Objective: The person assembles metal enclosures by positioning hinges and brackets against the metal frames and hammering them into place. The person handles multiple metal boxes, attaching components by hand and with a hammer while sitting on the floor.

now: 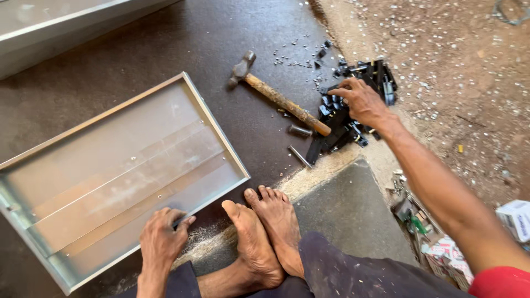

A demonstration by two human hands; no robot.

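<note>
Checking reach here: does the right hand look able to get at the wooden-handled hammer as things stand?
Probably yes. The right hand rests on the pile of small black metal pieces right beside the wooden-handled hammer, and nothing lies between them.

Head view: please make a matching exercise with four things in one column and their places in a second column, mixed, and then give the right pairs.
Things:
1. left hand
2. right hand
3. hammer
4. bare feet

Places:
A. on the dark floor, between tray and pile
B. on the pile of small black parts
C. on the near rim of the metal tray
D. together, near the tray's corner

Pairs: 1-C, 2-B, 3-A, 4-D
</note>
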